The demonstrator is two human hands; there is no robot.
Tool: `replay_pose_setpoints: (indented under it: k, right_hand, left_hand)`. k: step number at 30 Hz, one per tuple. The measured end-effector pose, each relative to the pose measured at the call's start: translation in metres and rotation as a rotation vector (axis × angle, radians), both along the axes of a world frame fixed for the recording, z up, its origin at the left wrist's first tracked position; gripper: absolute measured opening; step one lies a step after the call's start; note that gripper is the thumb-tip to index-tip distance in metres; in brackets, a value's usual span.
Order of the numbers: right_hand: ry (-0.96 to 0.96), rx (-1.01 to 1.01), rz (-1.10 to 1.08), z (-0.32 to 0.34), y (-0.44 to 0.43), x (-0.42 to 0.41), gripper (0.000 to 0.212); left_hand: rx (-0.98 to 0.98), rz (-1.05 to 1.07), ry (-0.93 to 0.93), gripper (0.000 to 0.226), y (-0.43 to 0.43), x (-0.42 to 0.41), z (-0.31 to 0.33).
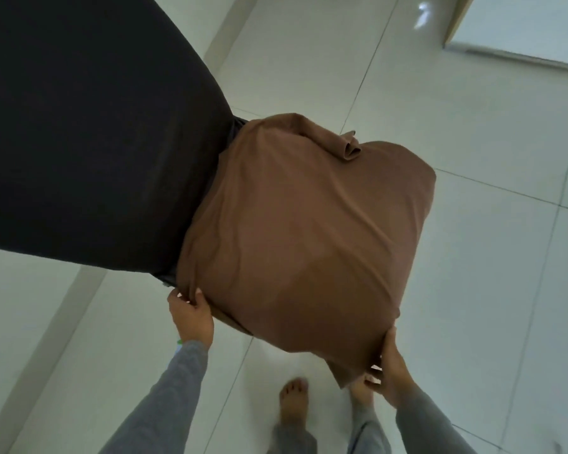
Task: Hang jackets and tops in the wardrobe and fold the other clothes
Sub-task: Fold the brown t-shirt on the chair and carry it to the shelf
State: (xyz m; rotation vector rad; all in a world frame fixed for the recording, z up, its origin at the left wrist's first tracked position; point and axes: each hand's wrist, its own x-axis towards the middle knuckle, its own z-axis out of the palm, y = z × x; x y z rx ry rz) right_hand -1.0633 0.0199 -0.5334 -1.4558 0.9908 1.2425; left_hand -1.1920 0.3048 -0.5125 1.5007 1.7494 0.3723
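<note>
1 brown garment [302, 231], touching 1 dark cloth [79, 126], has left hand [191, 314] pinching 1 corner and right hand [387, 371] apparently gripping another.

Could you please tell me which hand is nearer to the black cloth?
Left. The left hand grips a corner of the brown cloth just below the black cloth; the right hand grips the opposite corner, farther off.

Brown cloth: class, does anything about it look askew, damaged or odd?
Only slightly untidy. The brown cloth, gripped at its near corners by the left hand and right hand, has a small flap bunched up at its far edge, and a loose corner hangs by the right hand. No tear or stain shows.
</note>
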Motion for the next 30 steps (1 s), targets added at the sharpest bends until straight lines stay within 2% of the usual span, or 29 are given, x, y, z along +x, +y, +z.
replay_pose_setpoints:
  k: [3, 6, 9, 12, 15, 17, 21, 22, 25, 26, 28, 29, 30]
  right_hand:
    - [0.112, 0.0, -0.103, -0.009, -0.002, -0.014, 0.081]
    - [0.121, 0.047, -0.196, -0.013, -0.002, -0.025, 0.077]
    - [0.103, 0.094, -0.367, -0.016, 0.005, -0.032, 0.07]
    - [0.206, 0.112, -0.393, -0.026, 0.003, -0.044, 0.081]
    - [0.323, 0.184, -0.408, -0.033, 0.001, -0.056, 0.092]
    - [0.332, 0.221, -0.493, -0.033, 0.001, -0.062, 0.077]
    - [0.154, 0.153, -0.694, -0.027, -0.004, -0.075, 0.019]
    - [0.108, 0.149, -0.724, -0.025, -0.009, -0.076, 0.013]
    - [-0.055, 0.222, -0.804, -0.011, -0.024, -0.076, 0.018]
    - [-0.133, 0.264, -0.821, -0.004, -0.026, -0.074, 0.026]
    - [-0.247, 0.298, -0.839, 0.007, -0.028, -0.07, 0.064]
    - [-0.289, 0.281, -0.847, 0.012, -0.028, -0.067, 0.07]
    - [-0.32, 0.233, -0.864, 0.017, -0.028, -0.065, 0.062]
  left_hand:
    - [-0.182, -0.001, -0.049, 0.038, 0.0, -0.01, -0.004]
    - [-0.3, -0.017, -0.181, 0.043, -0.004, -0.012, -0.006]
    - [-0.342, 0.038, -0.287, 0.058, -0.008, -0.01, -0.007]
    - [-0.34, 0.026, -0.305, 0.079, -0.011, -0.012, -0.012]
    - [-0.317, -0.025, -0.258, 0.071, -0.014, -0.017, -0.017]
    - [-0.306, -0.042, -0.227, 0.058, -0.016, -0.023, -0.018]
    - [-0.253, -0.106, -0.211, 0.04, -0.019, -0.042, -0.009]
    - [-0.251, -0.098, -0.228, 0.039, -0.018, -0.047, -0.005]
    - [-0.251, -0.047, -0.281, 0.036, -0.016, -0.057, 0.013]
    - [-0.243, -0.036, -0.286, 0.035, -0.014, -0.059, 0.016]
    - [-0.232, -0.042, -0.285, 0.034, -0.01, -0.06, 0.023]
    - [-0.23, -0.044, -0.278, 0.035, -0.008, -0.059, 0.028]
    - [-0.229, -0.048, -0.266, 0.036, -0.007, -0.057, 0.032]
